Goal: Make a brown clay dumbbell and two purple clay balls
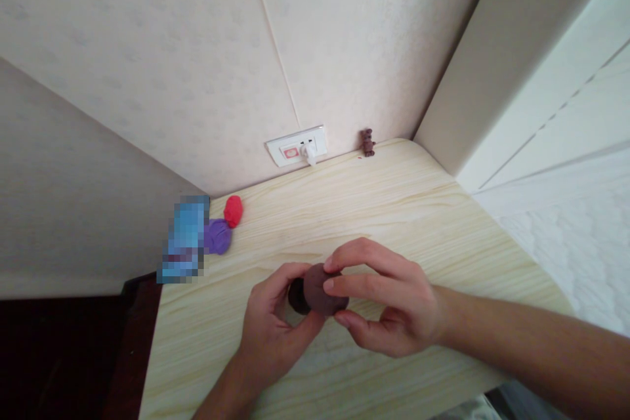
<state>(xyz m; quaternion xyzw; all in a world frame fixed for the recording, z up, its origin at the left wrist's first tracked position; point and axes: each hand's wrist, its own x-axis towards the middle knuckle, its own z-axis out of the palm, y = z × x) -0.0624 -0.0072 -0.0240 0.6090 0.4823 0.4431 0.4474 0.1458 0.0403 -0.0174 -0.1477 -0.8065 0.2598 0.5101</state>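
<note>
- Brown lump point(315, 293): over the bench point(295, 226), near middle, between both hands.
- Left hand point(272, 321): grasping the lump, thumb near, forefinger far.
- Right hand point(394, 302): fingertips grasping its right side.
- Light, even pressure should keep it round.

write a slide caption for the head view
Left hand and right hand holding a brown lump over a table, with a purple lump, red lump and small brown figure farther back.
</note>
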